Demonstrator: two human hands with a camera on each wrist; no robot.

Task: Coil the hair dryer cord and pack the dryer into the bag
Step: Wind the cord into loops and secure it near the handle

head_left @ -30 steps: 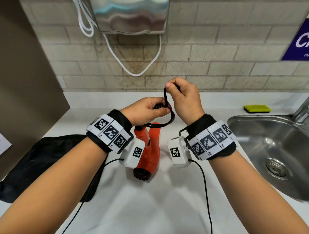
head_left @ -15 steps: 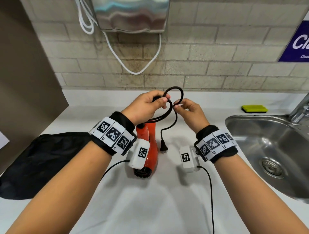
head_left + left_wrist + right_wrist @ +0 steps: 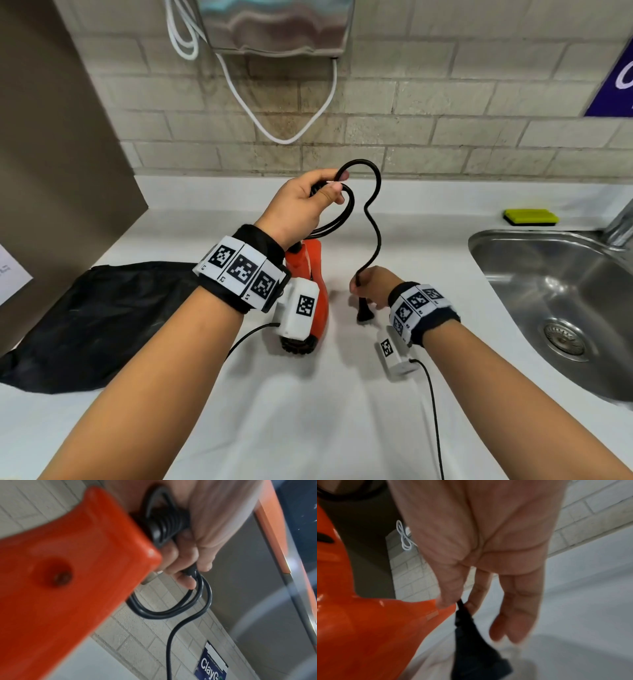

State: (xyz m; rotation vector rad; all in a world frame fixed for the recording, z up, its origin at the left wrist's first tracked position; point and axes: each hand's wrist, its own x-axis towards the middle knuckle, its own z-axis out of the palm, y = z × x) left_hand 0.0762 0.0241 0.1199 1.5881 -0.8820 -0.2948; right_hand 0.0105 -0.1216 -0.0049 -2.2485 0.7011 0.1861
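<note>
Black, limp and crumpled, the soft fabric bag (image 3: 92, 318) lay on the white countertop (image 3: 308, 411), well to the left of the left hand's fingers and apart from everything else. Next came the left hand (image 3: 301, 209), raised above the counter, its fingers (image 3: 181, 561) curled round several gathered loops of the black rubber-sheathed cord (image 3: 371, 219); the thumb pressed the bundle from the near side. Below that fist hung the glossy orange plastic hair dryer (image 3: 313, 274), its handle end just under the fingers where the ribbed black strain relief (image 3: 163, 526) entered it, its dark nozzle end down near the counter; whether it touched the surface could not be told. From the fingers the free run of cord arched up, bent rightward and snaked down to the right hand (image 3: 371, 287), which was low, just above the counter. There the thumb and forefinger (image 3: 450, 588) pinched the cord just above the black plug (image 3: 474, 649), which dangled below the fingertips; the other fingers hung loosely straight. Farther right of those fingers sat a stainless steel sink (image 3: 548, 291) set into the counter, and beyond it, by the tiled wall, a yellow-green sponge (image 3: 529, 216).
</note>
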